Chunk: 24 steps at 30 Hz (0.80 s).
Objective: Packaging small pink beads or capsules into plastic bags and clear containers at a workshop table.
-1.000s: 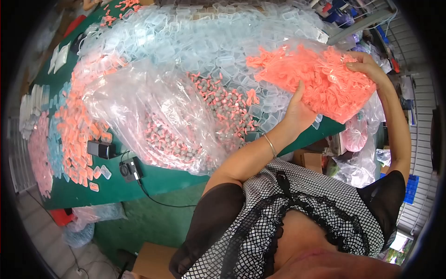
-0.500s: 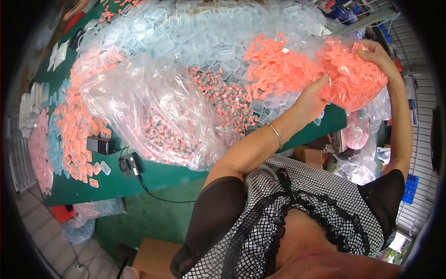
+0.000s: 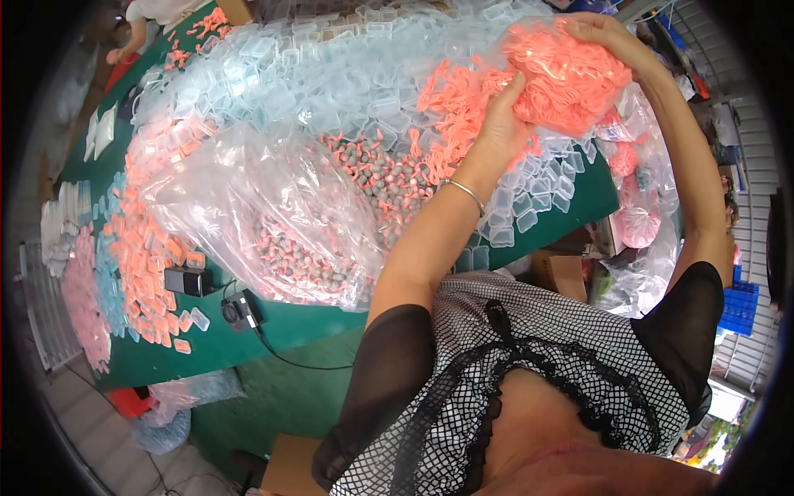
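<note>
Both my hands hold a clear plastic bag of coral-orange cords (image 3: 571, 83) above the right end of the table. My left hand (image 3: 503, 124) grips its lower left side, thumb upward. At the upper right corner, my right hand (image 3: 608, 37) has its fingers closed on the plastic. Loose orange cords (image 3: 455, 116) lie in a heap on clear plastic boxes (image 3: 529, 190), just left of the bag and partly behind my left hand. I cannot see whether the bag's mouth is open.
A large clear bag (image 3: 240, 182) covers part of a pile of grey-and-pink small pieces (image 3: 380, 174). Orange-filled boxes (image 3: 149, 248) spread across the left of the green table (image 3: 306, 326). A small black device (image 3: 240, 310) trails a cable. Another person's arm (image 3: 136, 37) shows at far left.
Both hands have moved the bag of cords up and to the left, farther over the table. More clear boxes show below it. The other person's arm has come further into view.
</note>
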### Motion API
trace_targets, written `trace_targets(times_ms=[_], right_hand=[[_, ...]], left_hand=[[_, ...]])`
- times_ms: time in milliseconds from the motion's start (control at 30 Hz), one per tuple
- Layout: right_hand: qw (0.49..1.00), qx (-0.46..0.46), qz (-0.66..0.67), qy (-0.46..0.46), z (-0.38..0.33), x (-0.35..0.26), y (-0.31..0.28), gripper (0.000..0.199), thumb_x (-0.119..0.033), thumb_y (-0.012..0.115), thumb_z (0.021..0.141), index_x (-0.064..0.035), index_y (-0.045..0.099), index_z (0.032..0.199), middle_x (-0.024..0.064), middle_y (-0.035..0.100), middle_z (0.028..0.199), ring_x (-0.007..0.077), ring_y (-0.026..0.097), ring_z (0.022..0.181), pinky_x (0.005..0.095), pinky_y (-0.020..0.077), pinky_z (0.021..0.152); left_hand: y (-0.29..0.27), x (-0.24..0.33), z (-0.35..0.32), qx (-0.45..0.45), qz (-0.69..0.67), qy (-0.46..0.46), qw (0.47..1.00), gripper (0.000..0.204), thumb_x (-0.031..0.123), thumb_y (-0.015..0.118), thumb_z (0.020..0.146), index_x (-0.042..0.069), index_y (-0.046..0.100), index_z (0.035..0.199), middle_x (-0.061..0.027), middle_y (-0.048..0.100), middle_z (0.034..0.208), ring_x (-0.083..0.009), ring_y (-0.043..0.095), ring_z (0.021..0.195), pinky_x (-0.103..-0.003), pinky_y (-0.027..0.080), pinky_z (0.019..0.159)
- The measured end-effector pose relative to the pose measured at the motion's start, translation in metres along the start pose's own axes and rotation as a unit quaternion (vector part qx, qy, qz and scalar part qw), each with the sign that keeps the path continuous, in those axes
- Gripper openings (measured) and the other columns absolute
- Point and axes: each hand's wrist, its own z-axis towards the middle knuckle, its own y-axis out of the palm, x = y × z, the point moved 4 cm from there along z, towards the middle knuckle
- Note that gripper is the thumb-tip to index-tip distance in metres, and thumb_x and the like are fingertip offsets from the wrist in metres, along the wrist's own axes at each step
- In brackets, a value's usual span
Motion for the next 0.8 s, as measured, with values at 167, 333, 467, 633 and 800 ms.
trace_targets(times_ms=[167,333,467,633,800], right_hand=[[0.981,0.027,0.184,-0.047,0.013,0.001,-0.007,0.04,-0.025,0.061,0.083,-0.0043,0.053,0.116,0.0107,0.055,0.117,0.0222,0.05,0.11,0.0382,0.0376,0.096],[0.894,0.072,0.395,-0.2,-0.011,-0.03,0.037,0.024,-0.021,0.062,0.083,-0.0037,0.061,0.099,0.0067,0.063,0.092,0.0169,0.06,0.084,0.031,0.0487,0.077],[0.94,0.238,0.054,-0.238,-0.006,0.005,0.022,0.038,-0.023,0.06,0.086,-0.001,0.054,0.116,0.0029,0.059,0.108,0.0096,0.054,0.099,0.0231,0.0422,0.085],[0.894,0.311,-0.053,-0.317,0.005,-0.008,0.037,0.029,-0.014,0.066,0.08,-0.0012,0.061,0.106,0.002,0.059,0.096,0.0093,0.053,0.083,0.0219,0.0424,0.075],[0.916,0.267,0.118,-0.276,0.018,0.001,0.031,0.024,-0.013,0.066,0.081,0.0003,0.062,0.101,0.0016,0.06,0.086,0.0066,0.054,0.079,0.0187,0.0427,0.07]], left_hand=[[-0.001,0.007,0.017,0.041,-0.099,0.025,0.994,0.048,0.034,0.057,0.086,0.007,0.045,0.124,-0.0064,0.051,0.124,-0.0225,0.048,0.116,-0.041,0.039,0.097],[-0.006,0.026,0.022,0.039,-0.111,0.061,0.991,0.047,0.034,0.055,0.087,0.007,0.045,0.124,-0.007,0.05,0.125,-0.0236,0.048,0.116,-0.044,0.04,0.096],[0.001,0.029,0.03,0.062,-0.05,0.075,0.994,0.046,0.035,0.053,0.088,0.009,0.044,0.125,-0.0074,0.049,0.126,-0.0258,0.048,0.116,-0.049,0.04,0.095],[0.0,0.022,0.028,0.07,-0.076,0.056,0.993,0.049,0.04,0.05,0.089,0.012,0.041,0.128,-0.0075,0.046,0.129,-0.0267,0.044,0.119,-0.049,0.036,0.098],[0.003,0.018,0.033,0.085,-0.085,0.04,0.992,0.052,0.046,0.046,0.089,0.016,0.039,0.13,-0.0073,0.042,0.133,-0.0261,0.039,0.123,-0.048,0.031,0.101]])
